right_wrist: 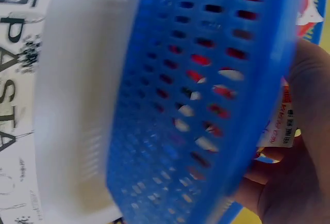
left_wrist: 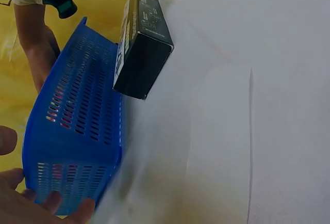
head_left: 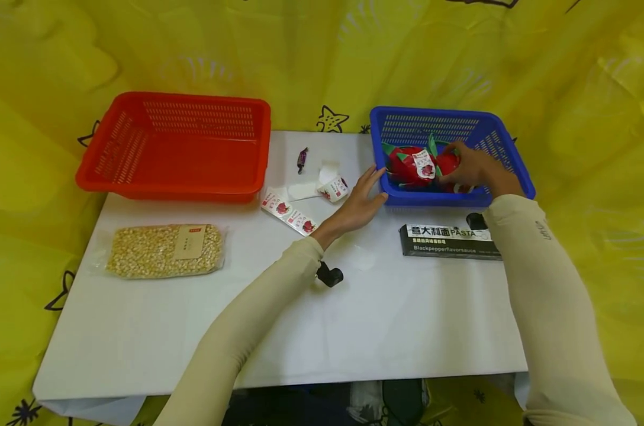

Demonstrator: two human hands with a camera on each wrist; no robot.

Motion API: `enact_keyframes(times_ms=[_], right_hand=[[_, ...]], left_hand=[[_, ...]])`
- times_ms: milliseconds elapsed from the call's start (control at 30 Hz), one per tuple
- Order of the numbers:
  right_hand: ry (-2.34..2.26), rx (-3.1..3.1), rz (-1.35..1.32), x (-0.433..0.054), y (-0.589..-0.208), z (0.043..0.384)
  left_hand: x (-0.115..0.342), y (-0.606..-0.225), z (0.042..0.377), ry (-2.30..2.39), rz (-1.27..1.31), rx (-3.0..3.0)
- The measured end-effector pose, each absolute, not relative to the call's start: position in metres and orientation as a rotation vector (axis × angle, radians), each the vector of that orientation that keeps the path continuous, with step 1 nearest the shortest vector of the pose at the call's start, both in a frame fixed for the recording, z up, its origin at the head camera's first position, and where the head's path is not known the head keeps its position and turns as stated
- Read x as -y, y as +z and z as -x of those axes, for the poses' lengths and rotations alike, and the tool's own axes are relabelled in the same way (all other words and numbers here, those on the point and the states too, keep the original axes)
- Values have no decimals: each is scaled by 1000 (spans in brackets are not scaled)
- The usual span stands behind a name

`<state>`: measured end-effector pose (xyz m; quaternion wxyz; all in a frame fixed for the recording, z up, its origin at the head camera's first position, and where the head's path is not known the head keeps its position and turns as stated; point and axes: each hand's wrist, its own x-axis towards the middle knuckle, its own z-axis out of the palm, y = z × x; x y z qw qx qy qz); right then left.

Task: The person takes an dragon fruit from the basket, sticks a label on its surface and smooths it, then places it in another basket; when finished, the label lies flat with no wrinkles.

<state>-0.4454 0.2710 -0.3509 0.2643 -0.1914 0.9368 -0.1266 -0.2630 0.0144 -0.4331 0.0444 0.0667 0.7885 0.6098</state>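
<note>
A blue basket stands at the back right of the table. Inside it lies a red dragon fruit with green leaf tips and a white sticker. My right hand reaches over the near rim, fingers and thumb curled around another red dragon fruit beside the first. A white label with a barcode shows by these fingers in the right wrist view; what it is stuck to is partly hidden. With fingers spread, my left hand touches the basket's left end.
A red basket stands back left, a bag of yellow kernels before it. A strip of dragon fruit stickers, its roll and a wrapped candy lie between the baskets. A black pasta box lies before the blue basket.
</note>
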Motion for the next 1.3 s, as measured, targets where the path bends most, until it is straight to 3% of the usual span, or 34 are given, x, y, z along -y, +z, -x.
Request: enact_keyframes(times_ms=[1300], right_hand=[[-650,-2709,604,-283,-378,438]], left_hand=[[-2,-432,245,1695,-379,-2490]])
